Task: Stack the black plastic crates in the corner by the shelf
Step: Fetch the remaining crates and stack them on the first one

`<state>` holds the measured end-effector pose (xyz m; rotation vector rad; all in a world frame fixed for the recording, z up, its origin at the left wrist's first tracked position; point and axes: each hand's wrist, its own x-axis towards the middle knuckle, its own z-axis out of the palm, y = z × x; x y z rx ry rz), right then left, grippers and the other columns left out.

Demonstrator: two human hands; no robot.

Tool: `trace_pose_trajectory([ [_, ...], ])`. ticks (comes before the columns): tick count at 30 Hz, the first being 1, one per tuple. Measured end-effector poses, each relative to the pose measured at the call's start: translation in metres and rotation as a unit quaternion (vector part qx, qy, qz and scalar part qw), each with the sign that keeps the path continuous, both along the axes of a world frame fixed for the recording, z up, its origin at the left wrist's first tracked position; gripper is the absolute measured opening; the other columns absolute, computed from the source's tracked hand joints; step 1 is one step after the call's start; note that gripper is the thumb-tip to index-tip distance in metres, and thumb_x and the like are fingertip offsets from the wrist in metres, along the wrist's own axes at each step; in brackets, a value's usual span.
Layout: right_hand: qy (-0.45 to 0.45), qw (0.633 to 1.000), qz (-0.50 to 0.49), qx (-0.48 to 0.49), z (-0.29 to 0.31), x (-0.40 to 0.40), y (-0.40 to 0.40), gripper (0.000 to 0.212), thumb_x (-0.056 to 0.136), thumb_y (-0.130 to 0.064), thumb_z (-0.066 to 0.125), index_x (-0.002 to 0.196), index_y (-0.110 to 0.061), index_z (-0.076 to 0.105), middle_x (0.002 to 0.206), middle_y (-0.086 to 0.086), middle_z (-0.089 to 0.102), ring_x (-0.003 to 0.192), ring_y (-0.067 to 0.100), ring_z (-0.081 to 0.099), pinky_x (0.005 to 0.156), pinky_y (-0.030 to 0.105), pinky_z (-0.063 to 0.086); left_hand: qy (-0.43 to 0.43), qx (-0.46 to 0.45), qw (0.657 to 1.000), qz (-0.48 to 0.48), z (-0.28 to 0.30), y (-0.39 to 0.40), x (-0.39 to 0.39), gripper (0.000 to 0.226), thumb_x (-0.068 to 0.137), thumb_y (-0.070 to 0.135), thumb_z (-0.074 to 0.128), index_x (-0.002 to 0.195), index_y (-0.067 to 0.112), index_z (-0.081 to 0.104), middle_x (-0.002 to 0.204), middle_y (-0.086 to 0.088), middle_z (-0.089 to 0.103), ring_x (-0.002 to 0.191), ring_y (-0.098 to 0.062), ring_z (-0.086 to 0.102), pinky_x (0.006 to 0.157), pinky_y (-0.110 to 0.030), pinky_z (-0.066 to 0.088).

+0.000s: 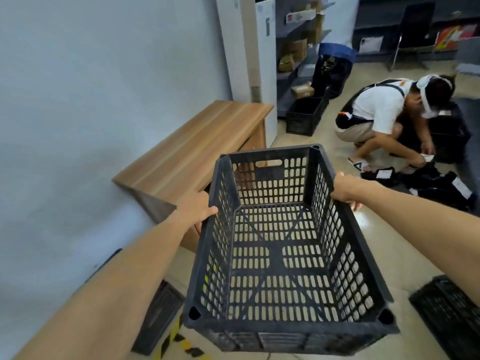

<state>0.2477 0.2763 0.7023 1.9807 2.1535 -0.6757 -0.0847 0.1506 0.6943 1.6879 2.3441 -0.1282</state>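
Crate (283, 245): black, slotted, empty, open side up; held off the floor in mid-frame, floor showing through the bottom slots.
Left grip (200, 203): closed on the crate's left rim, thumb over the top edge, fingers under it on the outside.
Right grip (342, 189): closed on the right rim, fingers wrapped down the outer side, partly hidden by the wall.
Arms: both bare, stretched forward from the bottom corners.
Counter (192, 152): low, wooden, along the grey wall, left of and beyond the crate; top bare.
Second crate (306, 114): black, on the floor by the shelf, past the far end of the counter, well apart from the held one.
Third crate (449, 315): black, on the floor at lower right, cut by the frame edge.
Dark slotted thing (158, 315): lower left, under the left forearm, lying on the floor near the wall; crate or panel, cannot tell.
Shelf (298, 48): grey, at the back, with cardboard boxes on it.
Tall unit (257, 48): white, upright between the counter and the shelf.
Person (381, 113): crouched at right in a white shirt, hands down among dark items with white labels (441, 183) spread on the floor.
Tape (176, 339): yellow and black stripes on the floor near the bottom edge.
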Motion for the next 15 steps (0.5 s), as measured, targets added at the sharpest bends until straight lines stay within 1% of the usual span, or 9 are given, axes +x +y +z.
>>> trace_pose_trajectory([
  [1, 0.003, 1.0, 0.014, 0.004, 0.002, -0.024, -0.005, 0.038, 0.096, -0.013, 0.049, 0.129, 0.0, 0.037, 0.089, 0.017, 0.055, 0.062, 0.029, 0.065, 0.046, 0.036, 0.054, -0.004, 0.007, 1.0, 0.019, 0.002, -0.014, -0.022, 0.028, 0.093, 0.037, 0.056, 0.093, 0.009, 0.06, 0.078, -0.004, 0.068, 0.069, -0.023, 0.066, 0.064, -0.032, 0.052],
  [3, 0.009, 0.999, 0.039, 0.011, 0.006, -0.073, -0.016, 0.037, 0.096, -0.012, 0.047, 0.129, 0.0, 0.037, 0.09, 0.018, 0.056, 0.062, 0.029, 0.065, 0.048, 0.036, 0.056, -0.007, 0.013, 0.999, 0.047, 0.009, -0.044, -0.063, 0.019, 0.093, 0.035, 0.056, 0.092, 0.016, 0.053, 0.078, -0.002, 0.068, 0.063, -0.021, 0.064, 0.071, -0.035, 0.057],
  [4, 0.011, 0.999, 0.052, 0.012, 0.008, -0.097, -0.022, 0.036, 0.096, -0.012, 0.047, 0.129, 0.0, 0.037, 0.089, 0.018, 0.056, 0.062, 0.029, 0.066, 0.049, 0.036, 0.056, -0.005, 0.011, 0.998, 0.062, 0.013, -0.059, -0.083, 0.019, 0.094, 0.034, 0.055, 0.089, 0.016, 0.051, 0.073, -0.001, 0.066, 0.057, -0.019, 0.063, 0.074, -0.036, 0.058],
  [6, 0.014, 0.997, 0.079, 0.013, 0.011, -0.145, -0.036, 0.037, 0.096, -0.012, 0.047, 0.13, -0.001, 0.037, 0.094, 0.02, 0.058, 0.065, 0.03, 0.068, 0.054, 0.039, 0.06, -0.002, 0.009, 0.995, 0.095, 0.02, -0.088, -0.124, 0.026, 0.094, 0.034, 0.054, 0.076, 0.016, 0.051, 0.055, 0.001, 0.062, 0.047, -0.016, 0.062, 0.073, -0.034, 0.058],
  [8, 0.017, 0.994, 0.105, 0.016, 0.011, -0.192, -0.052, 0.04, 0.096, -0.014, 0.046, 0.133, -0.002, 0.035, 0.1, 0.021, 0.061, 0.068, 0.032, 0.07, 0.062, 0.043, 0.062, 0.007, 0.006, 0.993, 0.119, 0.024, -0.119, -0.164, 0.033, 0.095, 0.036, 0.053, 0.069, 0.016, 0.051, 0.041, 0.004, 0.057, 0.043, -0.013, 0.061, 0.071, -0.033, 0.058],
  [9, 0.019, 0.993, 0.119, 0.019, 0.01, -0.216, -0.06, 0.041, 0.097, -0.014, 0.045, 0.135, -0.002, 0.034, 0.101, 0.021, 0.06, 0.069, 0.032, 0.07, 0.064, 0.043, 0.062, 0.013, 0.006, 0.991, 0.13, 0.025, -0.136, -0.182, 0.035, 0.095, 0.036, 0.053, 0.067, 0.015, 0.051, 0.036, 0.005, 0.054, 0.042, -0.012, 0.059, 0.071, -0.033, 0.058],
  [11, 0.025, 0.989, 0.145, 0.024, 0.009, -0.26, -0.078, 0.041, 0.098, -0.015, 0.045, 0.134, -0.001, 0.034, 0.099, 0.019, 0.058, 0.069, 0.031, 0.069, 0.061, 0.041, 0.061, 0.03, 0.006, 0.987, 0.156, 0.026, -0.169, -0.215, 0.037, 0.095, 0.036, 0.053, 0.064, 0.016, 0.05, 0.036, 0.005, 0.054, 0.042, -0.011, 0.057, 0.067, -0.032, 0.057],
  [13, 0.031, 0.984, 0.172, 0.031, 0.009, -0.302, -0.097, 0.039, 0.097, -0.016, 0.047, 0.131, -0.001, 0.036, 0.101, 0.02, 0.058, 0.069, 0.031, 0.069, 0.061, 0.041, 0.061, 0.035, -0.001, 0.983, 0.181, 0.028, -0.2, -0.245, 0.036, 0.095, 0.035, 0.052, 0.064, 0.016, 0.05, 0.038, 0.003, 0.055, 0.042, -0.011, 0.058, 0.061, -0.029, 0.052],
  [15, 0.033, 0.979, 0.201, 0.031, 0.008, -0.341, -0.114, 0.032, 0.097, -0.017, 0.049, 0.124, -0.003, 0.039, 0.104, 0.02, 0.058, 0.069, 0.029, 0.067, 0.059, 0.039, 0.06, 0.029, -0.008, 0.978, 0.208, 0.026, -0.228, -0.272, 0.035, 0.095, 0.035, 0.051, 0.064, 0.017, 0.051, 0.041, 0.002, 0.058, 0.047, -0.014, 0.062, 0.064, -0.029, 0.053],
])
